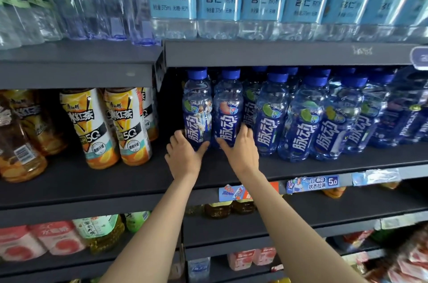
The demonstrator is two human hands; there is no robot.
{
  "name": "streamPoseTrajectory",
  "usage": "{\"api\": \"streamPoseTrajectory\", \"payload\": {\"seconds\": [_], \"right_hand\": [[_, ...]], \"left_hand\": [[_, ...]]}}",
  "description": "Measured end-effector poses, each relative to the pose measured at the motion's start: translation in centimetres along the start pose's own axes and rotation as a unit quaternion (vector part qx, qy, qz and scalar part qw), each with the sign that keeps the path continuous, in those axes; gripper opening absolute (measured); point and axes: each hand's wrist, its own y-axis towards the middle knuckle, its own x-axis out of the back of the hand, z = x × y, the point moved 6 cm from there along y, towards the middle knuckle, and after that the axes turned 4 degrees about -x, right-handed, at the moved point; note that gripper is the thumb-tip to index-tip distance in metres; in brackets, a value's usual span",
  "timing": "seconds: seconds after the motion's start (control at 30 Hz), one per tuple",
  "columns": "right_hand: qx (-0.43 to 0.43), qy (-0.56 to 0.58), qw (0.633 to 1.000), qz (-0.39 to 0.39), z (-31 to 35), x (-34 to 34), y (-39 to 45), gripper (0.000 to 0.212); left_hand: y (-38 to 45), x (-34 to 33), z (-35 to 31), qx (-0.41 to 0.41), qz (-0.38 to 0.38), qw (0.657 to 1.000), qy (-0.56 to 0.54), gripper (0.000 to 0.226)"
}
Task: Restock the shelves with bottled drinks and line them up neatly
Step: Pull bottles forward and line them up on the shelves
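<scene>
Your left hand (pixel 183 152) curls around the base of the leftmost blue bottle (pixel 197 107) on the middle shelf (pixel 139 181); your right hand (pixel 240 146) grips its neighbour (pixel 228 107) low down too. Full bottles — likely heavy, smooth, top-heavy — so hold mid-label to stop tipping.

2 blue-cap bottles (pixel 212 109) upright, touching (mid shelf (pixel 115 181)); gripped low
</scene>
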Motion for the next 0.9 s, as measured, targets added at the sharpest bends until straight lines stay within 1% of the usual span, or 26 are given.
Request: {"api": "streamPoseTrajectory", "payload": {"seconds": [0.07,0.13,0.17,0.2,0.3,0.37,0.43,0.5,0.57,0.63,0.7,0.8,0.9], "right_hand": [[0.043,0.024,0.994,-0.094,0.0,2.8,-1.2,0.066],[0.035,0.047,0.980,-0.188,-0.7,6.1,-1.4,0.067],[0.019,0.040,0.977,-0.210,-1.2,7.2,-1.0,0.071],[0.000,0.023,0.978,-0.209,-1.5,8.0,-0.3,0.077],[-0.025,-0.055,0.987,-0.149,-1.5,7.8,2.1,0.090],[-0.033,-0.076,0.989,-0.122,-1.1,7.6,3.2,0.092],[-0.050,-0.058,0.991,-0.106,-0.8,8.0,3.7,0.094],[-0.048,-0.026,0.994,-0.094,-0.7,8.6,3.2,0.095],[-0.005,0.012,0.996,-0.089,-0.2,8.8,1.6,0.094],[0.056,0.068,0.993,-0.073,1.0,8.4,-0.6,0.092],[0.109,0.115,0.987,-0.036,2.7,7.4,-2.0,0.091],[0.153,0.124,0.980,0.023,5.3,5.2,-2.8,0.094],[0.181,0.112,0.974,0.074,6.6,3.4,-2.7,0.098]], "left_hand": [[-0.1,0.1,0.1,0.005,0.003,1.000,-0.022,0.072],[-0.2,0.4,0.2,0.005,-0.004,0.998,-0.058,0.075],[-0.3,0.7,0.3,0.007,-0.011,0.997,-0.080,0.076],[-0.4,0.9,0.3,0.008,-0.021,0.994,-0.103,0.075],[-1.3,1.6,0.3,-0.009,-0.055,0.988,-0.147,0.066],[-2.2,2.3,-0.2,-0.057,-0.084,0.984,-0.149,0.057],[-3.2,2.7,-1.1,-0.113,-0.096,0.978,-0.148,0.053],[-4.2,2.5,-2.2,-0.164,-0.062,0.972,-0.155,0.058],[-5.1,1.9,-3.4,-0.198,-0.006,0.964,-0.179,0.070],[-5.4,1.2,-4.1,-0.201,0.039,0.957,-0.206,0.079],[-5.5,1.0,-4.0,-0.185,0.053,0.955,-0.227,0.078],[-5.0,2.2,-2.3,-0.145,0.013,0.958,-0.248,0.067],[-4.3,3.5,-0.5,-0.125,-0.010,0.962,-0.241,0.065]]}}
